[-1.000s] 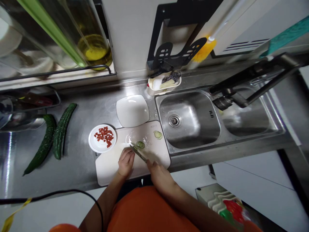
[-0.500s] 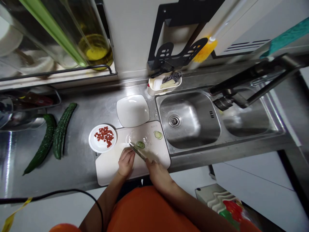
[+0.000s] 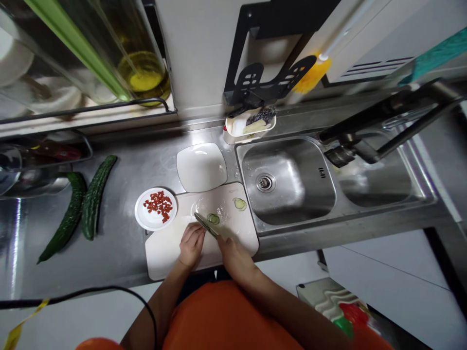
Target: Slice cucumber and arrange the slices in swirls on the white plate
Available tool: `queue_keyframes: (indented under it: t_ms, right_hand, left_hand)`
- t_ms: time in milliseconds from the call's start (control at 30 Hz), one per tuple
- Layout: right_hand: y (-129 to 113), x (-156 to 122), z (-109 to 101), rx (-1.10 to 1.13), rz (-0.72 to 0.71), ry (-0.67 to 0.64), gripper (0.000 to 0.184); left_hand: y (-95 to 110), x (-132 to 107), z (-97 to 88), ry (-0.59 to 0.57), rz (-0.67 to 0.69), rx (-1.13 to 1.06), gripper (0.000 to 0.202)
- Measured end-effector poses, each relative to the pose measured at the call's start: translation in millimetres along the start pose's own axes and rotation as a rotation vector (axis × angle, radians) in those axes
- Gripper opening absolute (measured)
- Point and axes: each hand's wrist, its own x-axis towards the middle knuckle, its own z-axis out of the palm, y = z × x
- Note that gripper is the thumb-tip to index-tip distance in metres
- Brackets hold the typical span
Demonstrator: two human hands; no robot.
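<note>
My right hand (image 3: 233,255) is closed round the handle of a kitchen knife (image 3: 206,224), whose blade points up and left over the white cutting board (image 3: 166,253). Against the blade's left side are the bent fingers of my left hand (image 3: 191,242), closed on a cucumber piece that the fingers and knife mostly hide. Several thin cucumber slices (image 3: 213,219) lie just right of the blade. More pale slices (image 3: 240,204) rest near the board's right edge.
A round white plate (image 3: 139,214) with chopped red bits stands left of the board. Behind it is a square white plate (image 3: 201,167). Two whole cucumbers (image 3: 98,197) lie at the left. The steel sink (image 3: 288,175) adjoins the board's right side, with a dark faucet (image 3: 365,141) above.
The knife and my right hand have shifted slightly left, and the blade has tilted a little. My left hand stays in nearly the same spot.
</note>
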Motion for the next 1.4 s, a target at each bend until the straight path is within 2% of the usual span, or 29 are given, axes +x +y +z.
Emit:
queue_keyframes:
  t_ms: [233,367,467,533,700,933,1400]
  right_hand:
    - [1,6,7,0.016,-0.011,0.02,0.038]
    - [2,9,5,0.051,-0.014,-0.003,0.039]
    - [4,9,1,0.077,-0.043,0.039,0.041]
    - [7,6,-1,0.079,-0.045,0.046,0.042]
    - [15,-13,-7,0.055,0.04,-0.054,0.045]
    - [15,-37,-12,0.053,0.019,-0.111,0.047]
    - [13,-40,-9,0.08,0.034,-0.071,0.044]
  left_hand:
    - [0,1,0.3,0.004,0.007,-0.001,0.02]
    - [2,2,0.4,0.007,0.002,0.0,0.018]
    - [4,3,0.0,-0.003,-0.004,-0.005,0.017]
    - [5,4,-0.2,-0.005,-0.011,-0.005,0.016]
    - [5,4,-0.9,-0.01,-0.025,0.006,0.014]
    - [5,2,-1.9,-0.01,-0.02,0.047,0.012]
    - [2,-1,-1.3,-0.004,-0.021,0.032,0.012]
